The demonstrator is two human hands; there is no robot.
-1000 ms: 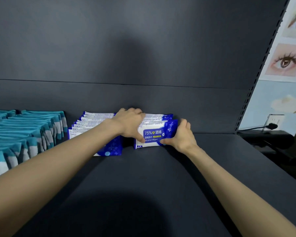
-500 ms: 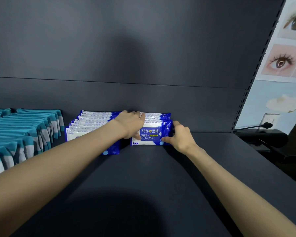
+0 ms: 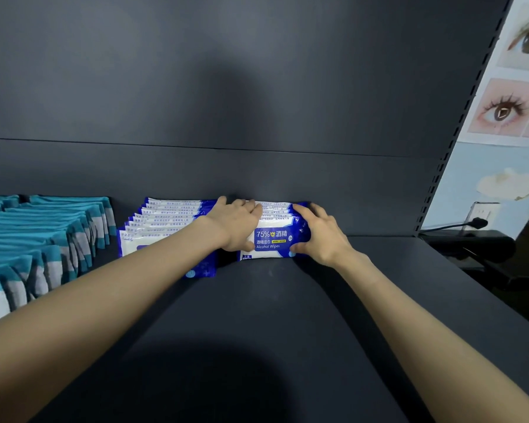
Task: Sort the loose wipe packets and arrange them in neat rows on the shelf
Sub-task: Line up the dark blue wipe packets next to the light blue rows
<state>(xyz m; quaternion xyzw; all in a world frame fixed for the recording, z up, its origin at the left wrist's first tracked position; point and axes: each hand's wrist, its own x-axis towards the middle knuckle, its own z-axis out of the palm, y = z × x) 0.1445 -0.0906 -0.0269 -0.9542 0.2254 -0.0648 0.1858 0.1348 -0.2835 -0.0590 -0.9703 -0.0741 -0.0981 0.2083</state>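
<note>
Clasps a short row of glossy blue-and-white plastic wipe packets point(image 3: 275, 213) between both hands. Left hand point(image 3: 235, 227): fingers point(image 3: 247, 206) curled over the row's top left edge, thumb down the front. Right hand point(image 3: 324, 239): fingers point(image 3: 310, 210) bent over the top right corner, thumb pressed low on the front.

Between the two thumbs, facing the camera: the front packet point(image 3: 271, 239), a soft flat pouch standing on its long edge on the shelf. Reads "75%" beside a small yellow shield and Chinese characters on a blue band, with "Alcohol Wipes" in white beneath; finer print too small to tell. Behind it, under the fingertips: crinkled white tops with lines of tiny print and blue ends.

Just left of the left wrist, partly under the forearm: a longer row of the same blue-and-white pouches point(image 3: 162, 222), overlapped like tiles.

Farther left of that hand: close-packed ranks of teal-and-white striped soft packs point(image 3: 43, 236), standing upright.

Under both forearms: a matte dark grey flat shelf board point(image 3: 257, 315). Beyond the fingertips: a smooth dark grey back panel point(image 3: 257, 87) with one horizontal seam.

Well to the right of the right hand: a slotted dark metal upright point(image 3: 460, 129), a paper poster of printed eyes point(image 3: 513, 108), and a white wall socket point(image 3: 483, 212) with a black plug point(image 3: 477, 222).
</note>
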